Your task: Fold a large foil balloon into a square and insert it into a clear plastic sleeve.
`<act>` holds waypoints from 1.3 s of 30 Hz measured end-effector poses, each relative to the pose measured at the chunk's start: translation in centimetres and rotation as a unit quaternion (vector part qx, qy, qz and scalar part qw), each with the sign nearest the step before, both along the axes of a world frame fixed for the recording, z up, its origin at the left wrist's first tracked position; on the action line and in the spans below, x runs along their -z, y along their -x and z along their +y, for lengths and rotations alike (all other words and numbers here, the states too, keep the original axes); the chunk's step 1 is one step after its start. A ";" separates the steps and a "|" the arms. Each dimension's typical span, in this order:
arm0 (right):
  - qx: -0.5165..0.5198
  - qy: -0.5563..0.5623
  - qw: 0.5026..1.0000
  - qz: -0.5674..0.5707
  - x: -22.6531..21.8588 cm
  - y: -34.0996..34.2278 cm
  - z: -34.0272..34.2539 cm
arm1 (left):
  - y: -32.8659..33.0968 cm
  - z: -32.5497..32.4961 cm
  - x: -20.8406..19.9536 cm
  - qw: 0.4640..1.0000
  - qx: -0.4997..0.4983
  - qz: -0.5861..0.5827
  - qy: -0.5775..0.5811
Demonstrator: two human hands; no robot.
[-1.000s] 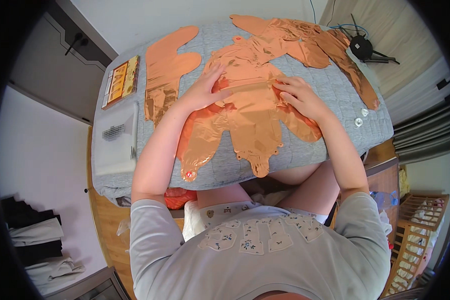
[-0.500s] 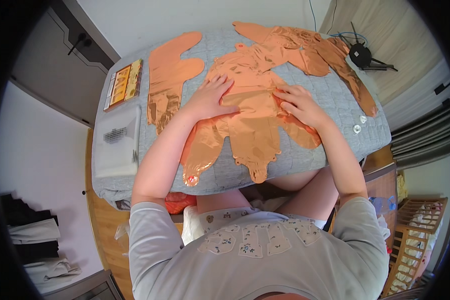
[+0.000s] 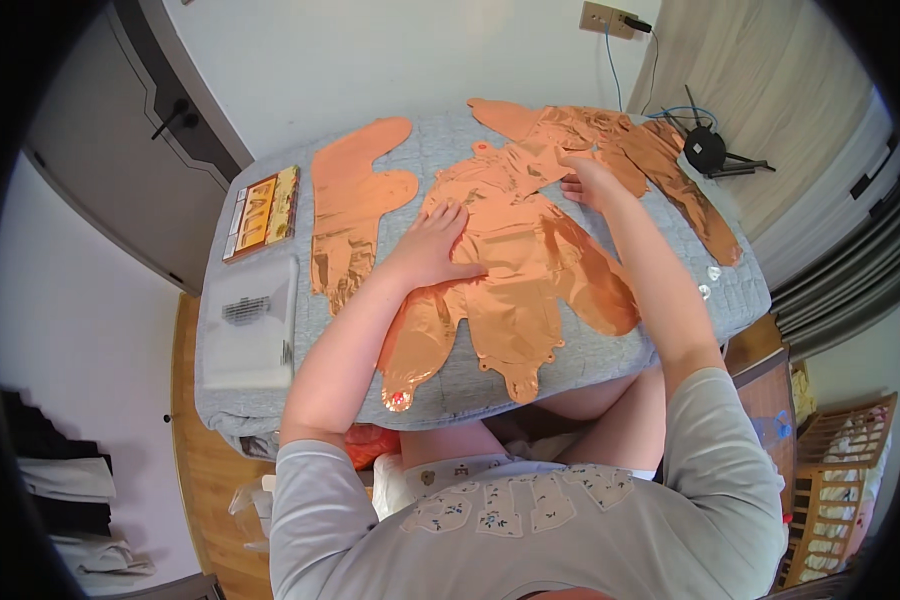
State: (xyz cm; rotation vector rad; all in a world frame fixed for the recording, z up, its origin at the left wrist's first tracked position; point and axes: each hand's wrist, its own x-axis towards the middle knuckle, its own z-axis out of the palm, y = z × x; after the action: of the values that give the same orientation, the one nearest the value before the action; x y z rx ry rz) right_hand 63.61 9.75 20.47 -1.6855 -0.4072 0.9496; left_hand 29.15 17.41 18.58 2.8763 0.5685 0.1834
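A flat, deflated orange-copper foil balloon (image 3: 510, 260) lies in the middle of the grey bed cover, wrinkled and shiny, with rounded lobes toward me. My left hand (image 3: 437, 250) rests flat on its left side, thumb stretched to the right. Further away, my right hand (image 3: 592, 184) is turned on its side, fingers apart from the thumb, at the edge of the crumpled far foil (image 3: 595, 125). That far foil overlaps the middle balloon, so where one ends is hard to tell. Another flat foil balloon (image 3: 345, 205) lies to the left, apart from both hands.
Left on the bed are a yellow-and-red printed box (image 3: 262, 213) and a clear plastic packet (image 3: 245, 345). A black router (image 3: 705, 150) with antennas stands at the far right. Small white round pieces (image 3: 707, 291) lie near the right edge. A quilted grey cover (image 3: 450, 395) hangs over the near edge.
My right hand has left the middle balloon's right side and moved away from me to the far foil. The balloon's right lobe lies uncovered. My left hand stays on the balloon. The view has tilted up.
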 end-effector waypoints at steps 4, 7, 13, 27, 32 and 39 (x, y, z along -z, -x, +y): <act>0.031 0.024 0.999 -0.030 -0.6 3.2 2.5 | 1.2 0.3 0.0 1.000 -0.015 0.007 0.009; 0.036 0.007 0.999 -0.031 -0.3 2.2 3.2 | 0.5 0.0 -0.1 1.000 -0.007 0.005 0.011; 0.119 -0.071 0.990 -0.036 0.0 5.1 4.7 | 1.2 0.4 0.0 1.000 -0.010 0.010 0.012; -0.126 -0.073 0.873 -0.465 1.4 13.8 4.9 | 1.3 0.6 0.7 1.000 -0.007 -0.003 -0.010; -0.105 -0.180 0.909 -0.361 1.3 7.3 2.3 | -0.8 0.2 0.3 1.000 0.018 -0.007 -0.014; -0.250 0.274 0.784 -0.498 -3.5 6.0 -11.8 | 1.3 0.8 1.2 1.000 -0.007 -0.006 -0.009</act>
State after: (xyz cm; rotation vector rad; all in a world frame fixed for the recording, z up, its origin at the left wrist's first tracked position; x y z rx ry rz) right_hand 57.64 -2.09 23.99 -2.6356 -1.4525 0.4403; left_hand 27.83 18.21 17.41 2.8875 0.5870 0.2103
